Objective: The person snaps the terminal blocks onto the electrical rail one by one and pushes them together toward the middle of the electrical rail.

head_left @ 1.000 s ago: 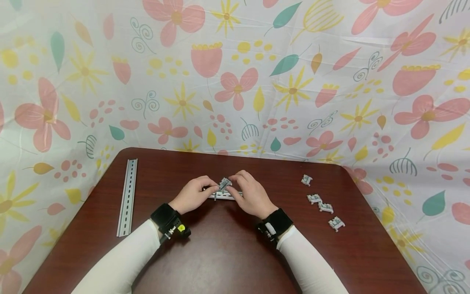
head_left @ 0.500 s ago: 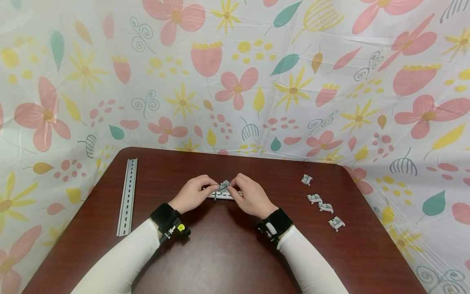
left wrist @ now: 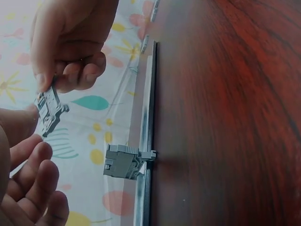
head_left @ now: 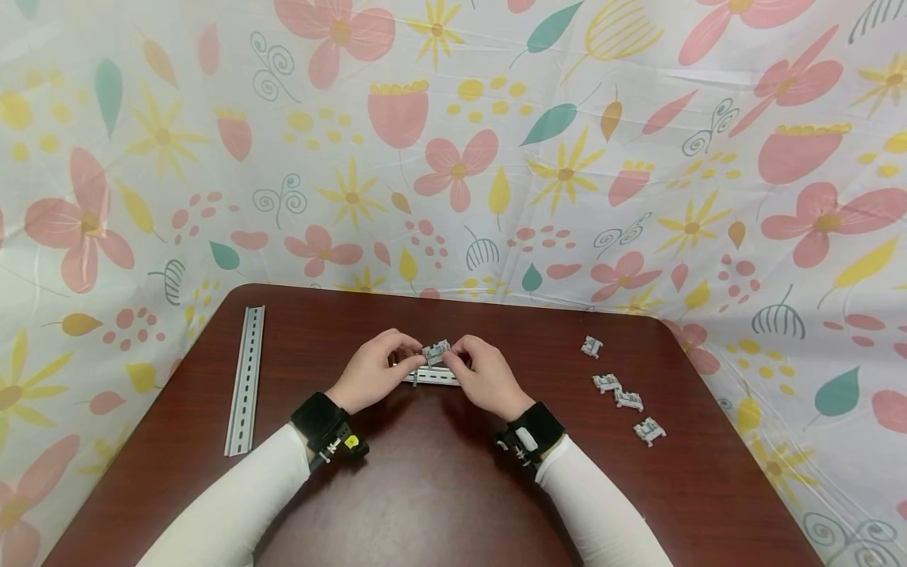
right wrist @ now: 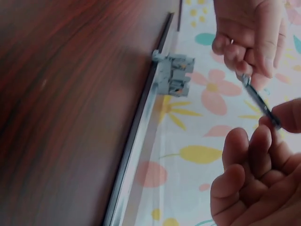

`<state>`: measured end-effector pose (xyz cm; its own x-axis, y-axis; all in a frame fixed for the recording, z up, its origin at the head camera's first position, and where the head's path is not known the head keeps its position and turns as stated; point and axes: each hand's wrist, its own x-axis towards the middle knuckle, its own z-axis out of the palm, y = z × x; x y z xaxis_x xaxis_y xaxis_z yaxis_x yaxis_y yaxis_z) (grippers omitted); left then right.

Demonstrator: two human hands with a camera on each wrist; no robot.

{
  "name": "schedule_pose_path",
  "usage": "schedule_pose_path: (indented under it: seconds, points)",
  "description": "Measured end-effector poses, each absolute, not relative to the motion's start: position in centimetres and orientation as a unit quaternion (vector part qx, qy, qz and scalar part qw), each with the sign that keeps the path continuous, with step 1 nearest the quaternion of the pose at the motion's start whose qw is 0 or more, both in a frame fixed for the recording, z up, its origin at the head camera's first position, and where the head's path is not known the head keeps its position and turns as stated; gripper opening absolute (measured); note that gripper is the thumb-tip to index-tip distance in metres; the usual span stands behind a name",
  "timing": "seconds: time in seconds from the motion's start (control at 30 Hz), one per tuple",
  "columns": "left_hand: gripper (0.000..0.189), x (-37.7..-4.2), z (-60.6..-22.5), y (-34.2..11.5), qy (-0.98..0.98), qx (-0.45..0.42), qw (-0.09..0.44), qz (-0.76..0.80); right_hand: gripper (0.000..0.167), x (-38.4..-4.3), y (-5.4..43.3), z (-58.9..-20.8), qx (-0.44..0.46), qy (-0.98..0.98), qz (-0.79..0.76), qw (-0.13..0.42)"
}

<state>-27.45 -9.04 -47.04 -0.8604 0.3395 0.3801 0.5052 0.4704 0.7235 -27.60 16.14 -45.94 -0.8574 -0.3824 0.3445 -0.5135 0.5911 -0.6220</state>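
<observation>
A small grey terminal block is held up over a short slotted DIN rail, pinched between both hands. My left hand grips its left end with thumb and fingertips; my right hand pinches the opposite end. Seen from the left wrist, the held terminal block is apart from the rail. Another grey terminal block sits clipped on that rail, below the hands. From the right wrist, the held block shows edge-on, and the clipped block stands out from the rail.
A longer slotted DIN rail lies along the left side of the dark wooden table. Several loose terminal blocks lie on the right, among them one at the back and one nearer. Flower-patterned cloth hangs behind.
The held terminal block has turned from a steep slant to nearly level and come up slightly off the rail. My right fingers shifted their grip at its right end; my left hand barely moved.
</observation>
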Motion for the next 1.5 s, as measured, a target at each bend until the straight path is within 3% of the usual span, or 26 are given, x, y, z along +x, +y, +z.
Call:
schedule_pose_path:
  seconds: [0.4, 0.6, 1.0, 1.2, 1.5]
  points:
    - [0.029, -27.0, -47.3, -8.7, -0.860, -0.306, 0.173, -0.369, 0.037, -27.0, 15.4, -45.4, 0.154, -0.831, 0.533, -0.024]
    - [0.026, -27.0, -47.4, -8.6, -0.867, -0.314, 0.199, -0.332, 0.038, -26.8, 14.9, -45.3, 0.128, -0.772, 0.617, -0.086]
    - [0.008, -27.0, -47.3, -8.7, -0.852, -0.344, 0.241, -0.313, 0.045, -26.7, 14.7, -45.2, 0.130, -0.782, 0.604, -0.077]
    - [0.005, -27.1, -47.4, -8.8, -0.856, -0.323, 0.219, -0.338, 0.043, -26.8, 14.8, -45.3, 0.133, -0.788, 0.597, -0.069]
    - [0.008, -27.2, -47.2, -9.0, -0.837, -0.249, 0.143, -0.466, 0.040, -27.0, 14.9, -45.4, 0.143, -0.797, 0.585, -0.044]
